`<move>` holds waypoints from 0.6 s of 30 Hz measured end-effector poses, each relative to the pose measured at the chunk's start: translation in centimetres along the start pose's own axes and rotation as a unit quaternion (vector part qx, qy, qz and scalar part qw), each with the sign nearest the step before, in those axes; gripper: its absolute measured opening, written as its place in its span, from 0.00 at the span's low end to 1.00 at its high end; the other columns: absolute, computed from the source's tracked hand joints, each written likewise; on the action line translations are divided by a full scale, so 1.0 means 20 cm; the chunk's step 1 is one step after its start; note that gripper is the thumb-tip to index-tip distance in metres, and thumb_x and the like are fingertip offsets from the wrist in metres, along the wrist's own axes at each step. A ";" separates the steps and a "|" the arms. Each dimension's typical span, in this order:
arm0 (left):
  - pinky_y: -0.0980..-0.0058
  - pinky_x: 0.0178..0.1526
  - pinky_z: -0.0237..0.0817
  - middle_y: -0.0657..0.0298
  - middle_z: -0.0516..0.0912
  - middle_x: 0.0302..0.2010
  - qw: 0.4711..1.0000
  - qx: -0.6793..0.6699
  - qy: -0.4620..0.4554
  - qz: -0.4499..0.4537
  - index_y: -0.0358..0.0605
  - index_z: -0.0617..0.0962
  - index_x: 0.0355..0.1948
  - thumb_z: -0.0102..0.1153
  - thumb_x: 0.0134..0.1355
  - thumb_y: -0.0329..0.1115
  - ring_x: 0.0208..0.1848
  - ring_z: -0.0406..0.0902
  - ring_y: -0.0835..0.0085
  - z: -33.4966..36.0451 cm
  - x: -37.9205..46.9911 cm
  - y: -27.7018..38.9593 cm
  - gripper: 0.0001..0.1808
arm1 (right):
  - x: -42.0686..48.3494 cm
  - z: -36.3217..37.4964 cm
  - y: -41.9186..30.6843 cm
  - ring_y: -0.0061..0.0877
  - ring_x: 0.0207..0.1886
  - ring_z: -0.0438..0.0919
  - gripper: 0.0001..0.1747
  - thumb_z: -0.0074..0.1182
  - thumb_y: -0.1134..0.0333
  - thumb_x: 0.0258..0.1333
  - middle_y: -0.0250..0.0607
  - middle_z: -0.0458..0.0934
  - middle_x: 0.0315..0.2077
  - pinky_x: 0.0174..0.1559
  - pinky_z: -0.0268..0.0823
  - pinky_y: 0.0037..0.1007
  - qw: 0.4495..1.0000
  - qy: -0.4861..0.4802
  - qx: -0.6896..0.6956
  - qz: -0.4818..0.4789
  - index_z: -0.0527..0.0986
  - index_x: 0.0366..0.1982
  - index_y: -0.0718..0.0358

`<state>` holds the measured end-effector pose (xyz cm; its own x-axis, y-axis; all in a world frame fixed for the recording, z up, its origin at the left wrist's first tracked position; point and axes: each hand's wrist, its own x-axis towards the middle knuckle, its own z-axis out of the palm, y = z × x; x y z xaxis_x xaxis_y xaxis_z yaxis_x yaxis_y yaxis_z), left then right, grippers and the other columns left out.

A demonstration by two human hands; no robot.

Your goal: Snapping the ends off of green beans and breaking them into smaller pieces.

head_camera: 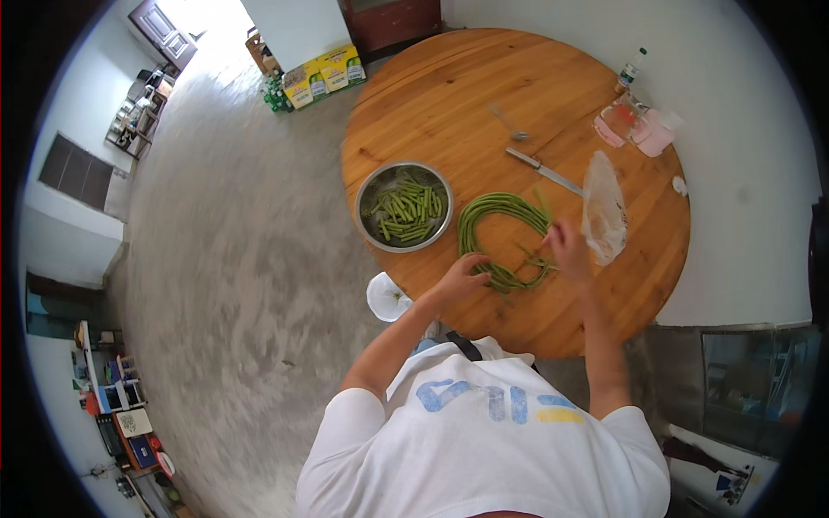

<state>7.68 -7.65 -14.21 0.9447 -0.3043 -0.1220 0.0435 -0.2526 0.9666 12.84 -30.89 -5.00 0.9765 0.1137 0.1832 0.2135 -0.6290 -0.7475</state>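
Observation:
A looped bundle of long green beans (471, 226) lies on the round wooden table (447, 116). My left hand (463, 278) rests over the bundle's lower left, fingers bent and slightly apart; whether it grips any beans is unclear. At the loop's right side is my right hand (567, 249), blurred, with thumb and fingers together near the bean ends; its hold cannot be made out. Short broken bean pieces (408, 207) fill part of a metal bowl (449, 223) left of the bundle. Small stem bits lie inside the loop.
Beyond the bundle lies a knife (544, 169), its blade tip by a clear plastic bag (602, 207). A fork (511, 126), pink packages (654, 133) and a bottle (631, 68) are farther back. A white-lined bin (385, 298) stands below the table's left edge.

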 end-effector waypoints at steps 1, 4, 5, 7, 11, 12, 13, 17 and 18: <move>0.72 0.56 0.56 0.53 0.70 0.50 1.000 0.001 -0.004 0.003 0.39 0.73 0.48 0.56 0.52 0.37 0.54 0.66 0.63 0.01 0.01 -0.02 0.22 | 0.05 -0.09 -0.03 0.25 0.21 0.74 0.09 0.44 0.64 0.58 0.40 0.75 0.20 0.23 0.66 0.28 0.998 0.027 0.055 -0.003 0.68 0.32 0.63; 0.77 0.51 0.58 0.62 0.73 0.47 1.000 0.001 -0.008 0.014 0.42 0.73 0.49 0.55 0.55 0.34 0.50 0.68 0.73 0.02 0.05 -0.07 0.19 | 0.14 -0.38 -0.26 0.15 0.16 0.70 0.10 0.42 0.62 0.60 0.36 0.73 0.18 0.17 0.63 0.20 0.958 0.048 0.274 0.070 0.66 0.35 0.61; 0.76 0.52 0.57 0.62 0.73 0.47 1.000 -0.005 -0.011 -0.004 0.41 0.73 0.48 0.55 0.56 0.34 0.51 0.67 0.73 0.02 0.06 -0.06 0.19 | 0.16 -0.44 -0.34 0.14 0.15 0.68 0.10 0.42 0.61 0.60 0.36 0.73 0.18 0.15 0.61 0.18 0.939 0.073 0.331 0.056 0.65 0.35 0.60; 0.76 0.54 0.57 0.62 0.73 0.48 1.000 -0.010 -0.020 -0.015 0.41 0.73 0.48 0.54 0.56 0.34 0.52 0.67 0.74 0.02 0.09 0.01 0.18 | 0.17 -0.53 -0.43 0.13 0.14 0.67 0.09 0.41 0.61 0.61 0.35 0.72 0.18 0.14 0.60 0.15 0.917 0.105 0.384 0.038 0.64 0.35 0.59; 0.76 0.53 0.58 0.62 0.76 0.45 0.979 -0.204 0.003 0.028 0.39 0.73 0.48 0.47 0.61 0.37 0.50 0.69 0.74 -0.03 0.10 0.42 0.17 | 0.15 -0.55 -0.53 0.15 0.14 0.69 0.10 0.43 0.60 0.61 0.36 0.73 0.19 0.15 0.62 0.17 0.873 0.073 0.478 0.065 0.63 0.31 0.58; 0.75 0.52 0.59 0.62 0.77 0.44 0.971 -0.210 0.024 0.111 0.38 0.73 0.48 0.44 0.63 0.39 0.49 0.70 0.75 -0.05 0.07 0.54 0.18 | 0.14 -0.52 -0.56 0.16 0.15 0.70 0.10 0.43 0.60 0.61 0.37 0.73 0.20 0.15 0.63 0.17 0.862 0.062 0.495 0.088 0.63 0.30 0.58; 0.75 0.52 0.59 0.62 0.77 0.44 0.971 -0.210 0.027 0.111 0.38 0.73 0.48 0.44 0.63 0.39 0.49 0.70 0.75 -0.07 0.06 0.63 0.18 | 0.14 -0.48 -0.57 0.16 0.15 0.70 0.10 0.43 0.60 0.61 0.37 0.73 0.20 0.15 0.63 0.17 0.862 0.060 0.496 0.088 0.63 0.30 0.58; 0.70 0.47 0.65 0.55 0.78 0.40 0.930 -0.337 -0.135 0.049 0.35 0.73 0.46 0.38 0.64 0.40 0.43 0.75 0.69 -0.09 0.01 0.75 0.20 | 0.15 -0.30 -0.45 0.20 0.18 0.73 0.10 0.44 0.61 0.60 0.40 0.75 0.22 0.19 0.70 0.21 0.823 0.053 0.554 0.114 0.63 0.30 0.59; 0.69 0.45 0.67 0.52 0.78 0.39 0.894 -0.405 -0.193 0.001 0.34 0.72 0.46 0.37 0.64 0.40 0.40 0.77 0.67 -0.10 0.00 0.75 0.20 | 0.15 -0.26 -0.43 0.21 0.19 0.74 0.10 0.44 0.62 0.60 0.41 0.75 0.23 0.21 0.72 0.23 0.813 0.051 0.567 0.126 0.62 0.30 0.61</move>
<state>8.95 -9.49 0.69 0.7691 -0.6380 -0.0382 0.4109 0.4479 0.7941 13.85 -29.21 5.30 0.9983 -0.0092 -0.0580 -0.0458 0.4962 -0.8670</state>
